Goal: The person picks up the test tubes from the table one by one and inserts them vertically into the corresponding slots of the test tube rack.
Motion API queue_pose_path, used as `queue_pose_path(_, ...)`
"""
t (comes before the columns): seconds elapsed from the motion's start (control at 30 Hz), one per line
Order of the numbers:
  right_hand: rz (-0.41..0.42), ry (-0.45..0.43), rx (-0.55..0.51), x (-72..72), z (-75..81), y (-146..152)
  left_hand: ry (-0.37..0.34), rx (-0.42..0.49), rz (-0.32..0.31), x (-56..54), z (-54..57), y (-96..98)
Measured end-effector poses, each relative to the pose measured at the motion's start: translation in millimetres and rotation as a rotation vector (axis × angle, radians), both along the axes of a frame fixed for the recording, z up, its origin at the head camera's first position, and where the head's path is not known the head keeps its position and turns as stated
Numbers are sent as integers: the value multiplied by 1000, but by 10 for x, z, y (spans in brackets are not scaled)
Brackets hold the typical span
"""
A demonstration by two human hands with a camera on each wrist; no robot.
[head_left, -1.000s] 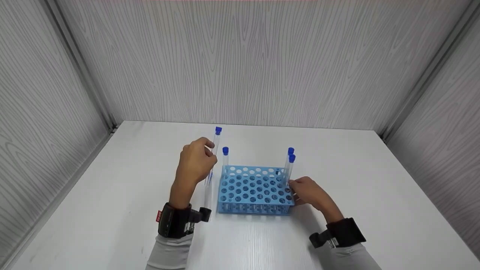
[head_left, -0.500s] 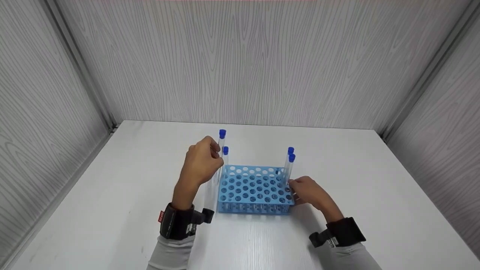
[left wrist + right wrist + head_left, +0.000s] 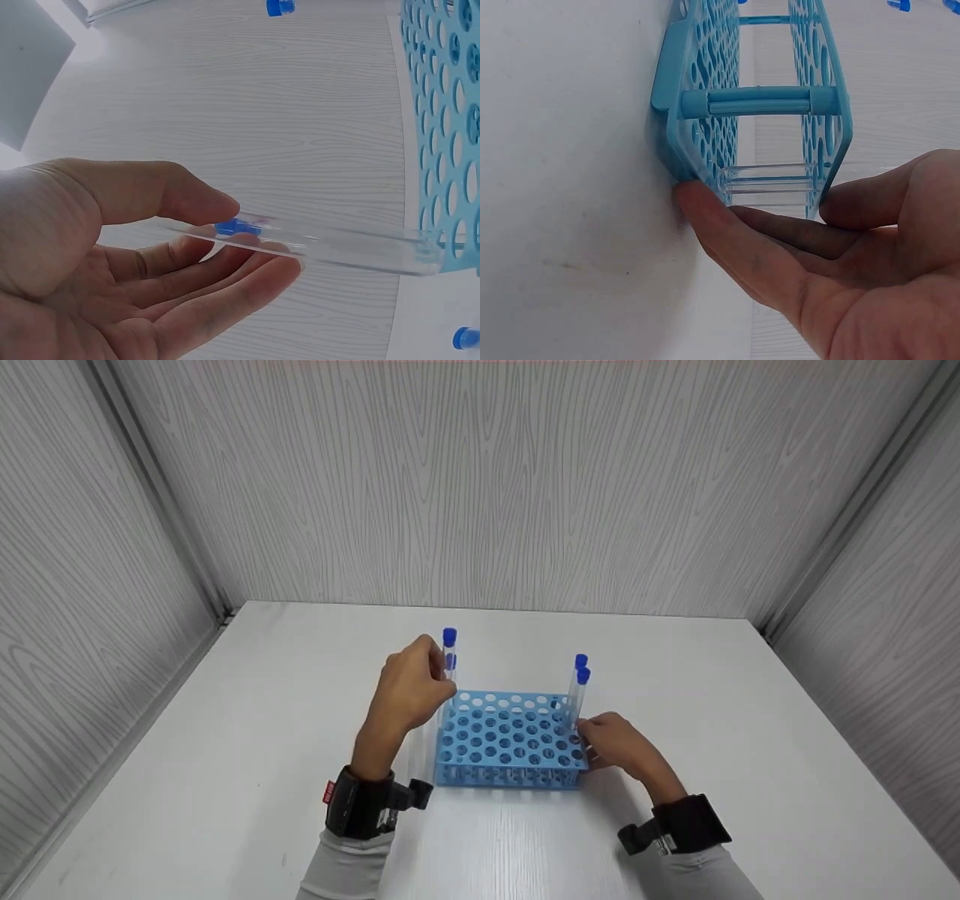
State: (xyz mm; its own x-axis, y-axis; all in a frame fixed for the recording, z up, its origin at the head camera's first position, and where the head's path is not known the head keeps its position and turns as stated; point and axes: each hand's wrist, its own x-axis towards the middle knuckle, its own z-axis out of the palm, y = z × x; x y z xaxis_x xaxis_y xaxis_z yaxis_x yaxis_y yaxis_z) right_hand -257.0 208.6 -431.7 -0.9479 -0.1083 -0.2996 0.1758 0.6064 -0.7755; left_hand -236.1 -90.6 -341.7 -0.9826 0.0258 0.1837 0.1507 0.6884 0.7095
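My left hand (image 3: 411, 682) pinches a clear, blue-capped test tube (image 3: 449, 639) between thumb and fingers. It is over the left end of a light-blue test tube rack (image 3: 510, 739). In the left wrist view the held test tube (image 3: 360, 245) has its lower end right at the holed plate of the rack (image 3: 439, 135); its cap is hidden. Behind it stands another capped tube (image 3: 451, 661). My right hand (image 3: 619, 744) grips the right end of the rack (image 3: 761, 101), thumb at the top plate, fingers around the lower side.
Two blue-capped tubes (image 3: 583, 676) stand close together at the rack's right end. A faint clear tube (image 3: 417, 754) lies on the white table (image 3: 750, 735) left of the rack, partly behind the left arm. Wood-grain panels (image 3: 480, 487) rise behind and at both sides.
My left hand has moved right and lowered the tube from beside the rack to over its left end, lining up before the tube there. My right hand has stayed on the rack.
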Motion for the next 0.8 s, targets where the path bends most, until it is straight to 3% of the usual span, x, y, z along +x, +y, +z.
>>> queue_pose_path(0.8, -7, -10, -9, 5, 10, -2, -80, -20, -18, -74, -95, 2)
